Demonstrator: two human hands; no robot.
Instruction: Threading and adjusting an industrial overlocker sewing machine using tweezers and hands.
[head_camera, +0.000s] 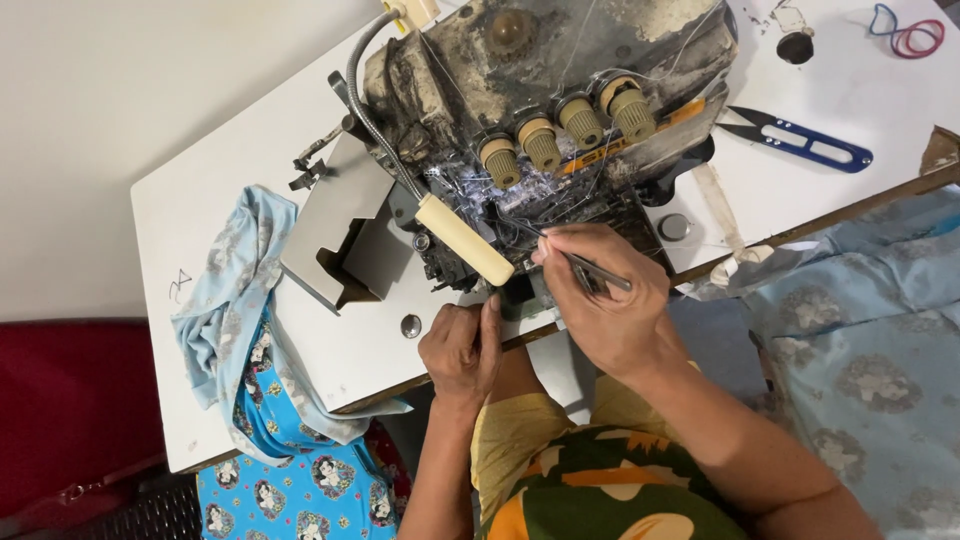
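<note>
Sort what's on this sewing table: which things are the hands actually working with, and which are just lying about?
In use:
- overlock sewing machine, at its open front
- tweezers, held in the right hand
- left hand, resting at the machine's lower front edge

Lying about:
- blue thread snips
- rubber bands
- light blue printed fabric draped over the table edge

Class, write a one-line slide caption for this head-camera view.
Right hand guides tweezers into a worn overlock sewing machine; left hand steadies its front.
</note>
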